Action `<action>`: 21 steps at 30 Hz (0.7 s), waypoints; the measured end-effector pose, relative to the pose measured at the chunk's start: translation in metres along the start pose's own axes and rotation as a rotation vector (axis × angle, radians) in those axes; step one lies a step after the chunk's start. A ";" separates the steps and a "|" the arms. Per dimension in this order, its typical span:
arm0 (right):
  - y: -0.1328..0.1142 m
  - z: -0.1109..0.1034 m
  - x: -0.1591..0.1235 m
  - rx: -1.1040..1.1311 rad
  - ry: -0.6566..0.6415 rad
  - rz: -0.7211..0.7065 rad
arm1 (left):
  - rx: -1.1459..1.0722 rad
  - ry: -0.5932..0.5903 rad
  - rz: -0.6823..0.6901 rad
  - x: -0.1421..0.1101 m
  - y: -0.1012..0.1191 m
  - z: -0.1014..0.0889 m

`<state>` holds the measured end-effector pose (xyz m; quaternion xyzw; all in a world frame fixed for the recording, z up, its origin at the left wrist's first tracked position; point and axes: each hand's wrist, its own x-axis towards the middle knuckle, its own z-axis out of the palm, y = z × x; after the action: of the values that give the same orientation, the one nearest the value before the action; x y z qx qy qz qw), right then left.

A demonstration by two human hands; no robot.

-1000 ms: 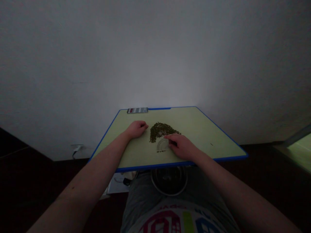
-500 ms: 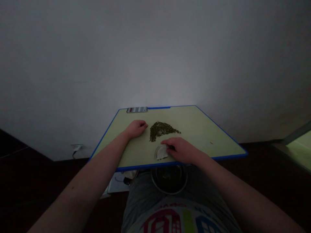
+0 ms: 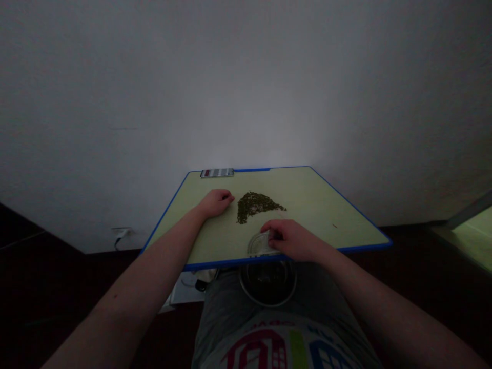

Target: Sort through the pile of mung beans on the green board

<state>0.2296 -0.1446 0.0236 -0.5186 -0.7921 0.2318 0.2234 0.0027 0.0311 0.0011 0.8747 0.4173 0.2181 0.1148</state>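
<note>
At the near side of a pale yellow board (image 3: 315, 205), by its blue rim (image 3: 215, 265): 1 half-round, see-through protractor (image 3: 259, 245), lying flat or nearly so, straight side toward the person. Right hand (image 3: 295, 239), 1: thumb and fingers closed on the protractor's right part in a pinch; the exact contact is in shadow. Change over the last 1 second: right hand and protractor drawn back from the heap of grains (image 3: 250, 203) toward the person; a short row of grains (image 3: 253, 257) along the straight side has come with them and now lies at the rim. Judged meaning: a small lot is parted from the heap and brought to the edge. Heap: mid-board, a curved bank hollow on the near side, outline about the same. Left hand (image 3: 216, 203), 1: loosely curled on the board, just left of the heap, apart from it, in the same spot; nothing visible in the fingers, though the inside cannot be told. Below the rim: 1 round bowl (image 3: 271, 305), its far part hidden by the board. Edges and room: almost no board left between protractor and near rim; wide board rightward, bearing 1 small dark sliver (image 3: 334, 226); further board beyond the heap; far left corner, 1 phone (image 3: 217, 173); left forearm across the left rim.
</note>
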 end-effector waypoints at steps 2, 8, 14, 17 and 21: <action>0.002 0.001 -0.002 0.015 0.016 0.019 | 0.003 0.001 -0.007 0.000 0.001 0.000; 0.006 -0.001 -0.005 0.100 -0.014 0.060 | 0.008 -0.011 -0.014 -0.001 0.002 -0.002; 0.013 0.000 -0.008 0.171 -0.017 0.074 | 0.009 -0.006 -0.012 -0.001 0.000 -0.001; 0.017 0.000 -0.011 0.200 -0.017 0.077 | 0.010 -0.004 -0.010 -0.001 -0.001 0.000; 0.017 0.000 -0.007 0.180 -0.002 0.079 | 0.013 -0.003 -0.010 -0.001 0.000 0.000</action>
<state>0.2437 -0.1448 0.0125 -0.5268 -0.7474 0.3112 0.2588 0.0018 0.0301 0.0012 0.8737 0.4228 0.2133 0.1110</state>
